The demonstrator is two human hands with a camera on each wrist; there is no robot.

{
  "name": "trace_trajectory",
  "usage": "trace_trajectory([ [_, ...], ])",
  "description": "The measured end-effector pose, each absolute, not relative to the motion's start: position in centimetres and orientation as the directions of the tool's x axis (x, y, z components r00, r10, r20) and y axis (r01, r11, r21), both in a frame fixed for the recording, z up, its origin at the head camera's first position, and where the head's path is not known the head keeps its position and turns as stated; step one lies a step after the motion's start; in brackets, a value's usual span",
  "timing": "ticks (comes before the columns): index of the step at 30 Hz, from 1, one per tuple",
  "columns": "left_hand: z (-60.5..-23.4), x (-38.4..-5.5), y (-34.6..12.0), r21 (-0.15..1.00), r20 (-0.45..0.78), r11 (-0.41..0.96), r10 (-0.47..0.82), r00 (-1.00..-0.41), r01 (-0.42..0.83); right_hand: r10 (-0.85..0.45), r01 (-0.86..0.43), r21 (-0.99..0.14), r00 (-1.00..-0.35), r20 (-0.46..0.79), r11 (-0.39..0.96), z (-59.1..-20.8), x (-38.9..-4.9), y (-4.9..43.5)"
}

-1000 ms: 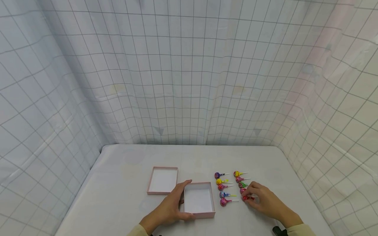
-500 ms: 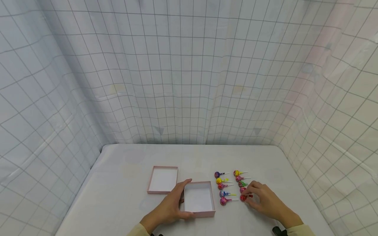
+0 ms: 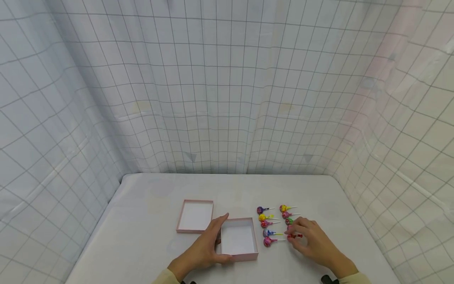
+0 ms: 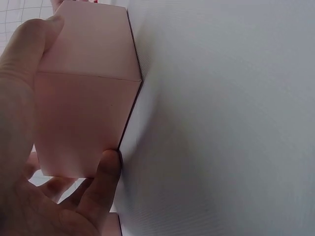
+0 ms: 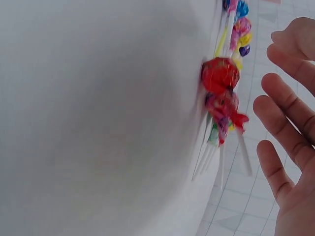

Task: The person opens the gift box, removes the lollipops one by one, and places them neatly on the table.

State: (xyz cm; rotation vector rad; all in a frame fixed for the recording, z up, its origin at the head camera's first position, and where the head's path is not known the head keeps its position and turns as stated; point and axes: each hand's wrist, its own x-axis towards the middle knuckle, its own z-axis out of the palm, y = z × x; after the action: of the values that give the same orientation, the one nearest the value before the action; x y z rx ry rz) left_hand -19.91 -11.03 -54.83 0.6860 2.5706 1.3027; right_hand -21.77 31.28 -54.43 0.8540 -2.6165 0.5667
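Observation:
My left hand [image 3: 203,248] grips the left side of a square pink box [image 3: 244,258] with a white inside, thumb on the near wall and fingers round toward the far side. The left wrist view shows the box's pink walls [image 4: 88,118] between thumb and fingers. My right hand [image 3: 315,242] hovers by the nearest lollipop of the right column, a red-wrapped one [image 5: 220,74]. In the right wrist view its fingers are spread and apart from that lollipop. A pink lollipop lies just behind the red one, partly hidden by the hand in the head view.
A shallow pink lid [image 3: 195,215], white side up, lies left of the box and farther back. Several lollipops form a left column, with a pink one [image 3: 267,241] nearest, and a right column, with a yellow one [image 3: 283,208] farthest. Gridded curtains [image 3: 227,98] surround the white table.
The red lollipop has shifted slightly left, in line with its column. My right fingers have let go of it and spread. The left hand and box stay put.

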Motion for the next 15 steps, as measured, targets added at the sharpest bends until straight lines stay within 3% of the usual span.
trace_trajectory([
  [15,-53.8,-19.4,-11.0,0.728,0.061,0.611,0.394,-0.917,0.311,-0.515,-0.640,-0.206,-0.736,0.439,0.740,-53.1,-20.8,26.7],
])
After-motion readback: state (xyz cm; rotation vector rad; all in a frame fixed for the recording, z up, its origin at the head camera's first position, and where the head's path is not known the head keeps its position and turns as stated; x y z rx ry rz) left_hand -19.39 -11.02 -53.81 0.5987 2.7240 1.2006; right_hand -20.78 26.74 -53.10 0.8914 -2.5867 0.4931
